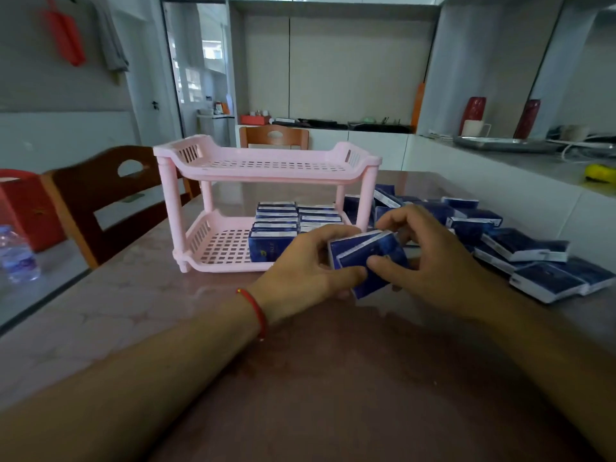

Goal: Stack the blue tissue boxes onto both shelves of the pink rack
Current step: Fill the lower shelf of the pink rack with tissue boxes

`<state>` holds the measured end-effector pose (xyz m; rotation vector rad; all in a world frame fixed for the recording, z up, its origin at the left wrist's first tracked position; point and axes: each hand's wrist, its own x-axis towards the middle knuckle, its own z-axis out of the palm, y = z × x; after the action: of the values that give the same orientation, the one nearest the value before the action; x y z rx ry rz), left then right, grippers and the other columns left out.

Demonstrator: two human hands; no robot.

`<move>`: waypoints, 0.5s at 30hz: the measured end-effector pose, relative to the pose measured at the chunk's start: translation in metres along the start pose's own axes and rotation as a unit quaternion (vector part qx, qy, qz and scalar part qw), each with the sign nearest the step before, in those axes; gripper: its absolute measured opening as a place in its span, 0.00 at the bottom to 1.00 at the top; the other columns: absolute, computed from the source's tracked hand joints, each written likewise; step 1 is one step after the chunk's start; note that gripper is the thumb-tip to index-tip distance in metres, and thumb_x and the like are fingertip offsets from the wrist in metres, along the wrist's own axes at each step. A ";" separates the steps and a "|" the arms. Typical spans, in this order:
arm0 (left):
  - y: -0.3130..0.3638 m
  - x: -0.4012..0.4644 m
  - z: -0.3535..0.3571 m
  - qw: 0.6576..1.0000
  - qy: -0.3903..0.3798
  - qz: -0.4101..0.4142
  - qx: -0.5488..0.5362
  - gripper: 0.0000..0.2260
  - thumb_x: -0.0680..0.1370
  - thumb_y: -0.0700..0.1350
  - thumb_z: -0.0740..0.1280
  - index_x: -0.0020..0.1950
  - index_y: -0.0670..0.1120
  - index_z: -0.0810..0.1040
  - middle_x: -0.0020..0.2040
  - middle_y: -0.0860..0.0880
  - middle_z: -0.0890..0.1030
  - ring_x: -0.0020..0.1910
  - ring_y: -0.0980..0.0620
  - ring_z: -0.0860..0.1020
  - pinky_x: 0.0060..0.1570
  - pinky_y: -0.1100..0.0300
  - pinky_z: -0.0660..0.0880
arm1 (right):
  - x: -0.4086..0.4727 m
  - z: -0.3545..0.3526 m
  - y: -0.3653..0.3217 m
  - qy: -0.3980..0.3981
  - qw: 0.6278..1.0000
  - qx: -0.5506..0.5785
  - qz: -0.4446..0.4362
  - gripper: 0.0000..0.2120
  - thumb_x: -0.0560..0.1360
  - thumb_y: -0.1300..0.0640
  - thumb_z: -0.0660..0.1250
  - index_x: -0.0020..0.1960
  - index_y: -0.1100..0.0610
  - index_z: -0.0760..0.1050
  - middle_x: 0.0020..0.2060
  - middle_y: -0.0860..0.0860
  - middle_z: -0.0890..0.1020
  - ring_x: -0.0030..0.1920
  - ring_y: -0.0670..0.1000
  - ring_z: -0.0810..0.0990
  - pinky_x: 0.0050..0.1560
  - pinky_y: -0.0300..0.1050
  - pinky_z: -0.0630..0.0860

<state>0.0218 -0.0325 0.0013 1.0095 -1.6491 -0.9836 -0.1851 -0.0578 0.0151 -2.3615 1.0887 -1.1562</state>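
A pink two-shelf rack (266,168) stands on the table. Its top shelf holds nothing. On the right half of its lower shelf stand several blue tissue boxes (276,225) in two rows. In front of the rack, both hands grip a small bundle of blue tissue boxes (366,258): my left hand (306,265) holds its left end, my right hand (430,248) curls round its right side with the thumb on the front. A loose pile of blue tissue boxes (520,248) lies on the table to the right of the rack.
The rack sits on a pinkish marble table (133,311). Wooden chairs (100,201) stand at the left and far side. A water bottle (16,255) and a red box (26,208) are at far left. A grey counter (533,168) runs along the right.
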 end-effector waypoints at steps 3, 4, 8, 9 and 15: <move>0.002 0.001 -0.007 1.000 -0.005 0.016 0.019 0.24 0.75 0.35 0.74 0.70 0.45 0.75 0.60 0.44 0.83 0.55 0.48 0.85 0.50 0.44 0.83 | 0.000 0.005 -0.002 0.006 1.000 -0.018 0.012 0.24 0.72 0.45 0.72 0.65 0.42 0.67 0.55 0.33 0.72 0.55 0.37 0.76 0.43 0.33 0.78; 0.002 0.001 -0.010 0.998 -0.004 0.030 0.046 0.24 0.75 0.35 0.74 0.70 0.45 0.76 0.59 0.45 0.84 0.55 0.49 0.84 0.51 0.46 0.83 | 0.000 0.006 -0.002 0.004 1.000 -0.024 0.013 0.25 0.73 0.44 0.71 0.67 0.43 0.67 0.56 0.33 0.72 0.54 0.35 0.76 0.41 0.30 0.77; 0.010 -0.001 -0.020 0.984 -0.037 0.075 0.156 0.22 0.76 0.37 0.73 0.69 0.48 0.77 0.57 0.50 0.85 0.54 0.56 0.84 0.54 0.59 0.81 | -0.004 0.015 -0.004 -0.021 0.999 -0.048 0.006 0.26 0.73 0.39 0.68 0.69 0.43 0.68 0.61 0.41 0.76 0.55 0.40 0.78 0.51 0.39 0.80; 0.014 -0.001 -0.023 0.978 -0.043 0.085 0.185 0.21 0.75 0.39 0.73 0.68 0.49 0.78 0.56 0.52 0.85 0.53 0.58 0.83 0.53 0.62 0.81 | -0.004 0.017 -0.004 -0.020 0.999 -0.043 0.010 0.25 0.73 0.39 0.68 0.68 0.42 0.68 0.60 0.42 0.77 0.55 0.41 0.79 0.52 0.43 0.81; 0.040 -0.008 -0.044 0.924 -0.065 0.126 0.355 0.22 0.73 0.45 0.75 0.66 0.53 0.78 0.57 0.55 0.83 0.51 0.60 0.82 0.51 0.61 0.81 | -0.004 0.034 -0.018 0.012 0.999 0.040 0.011 0.26 0.68 0.37 0.71 0.62 0.43 0.70 0.58 0.42 0.80 0.54 0.43 0.82 0.51 0.45 0.82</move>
<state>0.0590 -0.0184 0.0465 1.1586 -2.2537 -0.2655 -0.1517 -0.0452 0.0016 -2.2757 1.0540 -1.2007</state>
